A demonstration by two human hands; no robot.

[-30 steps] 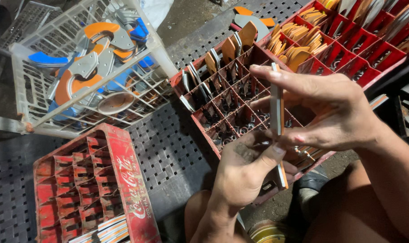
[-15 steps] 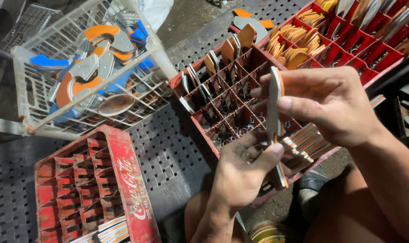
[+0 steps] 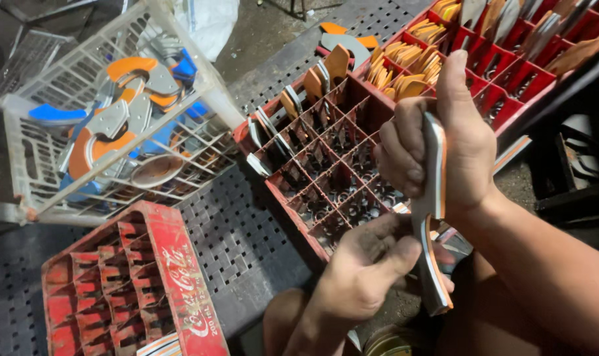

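Observation:
My right hand [image 3: 438,148] is closed around the upper part of a long curved piece [image 3: 432,217] with grey and orange layers, held edge-on and upright. My left hand [image 3: 368,267] grips the same piece lower down, thumb pressed against its side. Both hands hover over the near corner of a red divided crate [image 3: 326,178], whose far cells hold several similar grey and orange pieces [image 3: 312,82].
A white wire-frame basket [image 3: 108,125] at the left holds curved orange, blue and grey pieces. A second red divided crate [image 3: 124,290] lies at the lower left, a third [image 3: 510,59] at the upper right with several orange and brown pieces. Everything rests on a dark perforated surface [image 3: 240,231].
My right hand has gone from a fingertip pinch to a full fist around the piece. The left hand stays low on it, and the loose stack once fanned beside it is out of sight.

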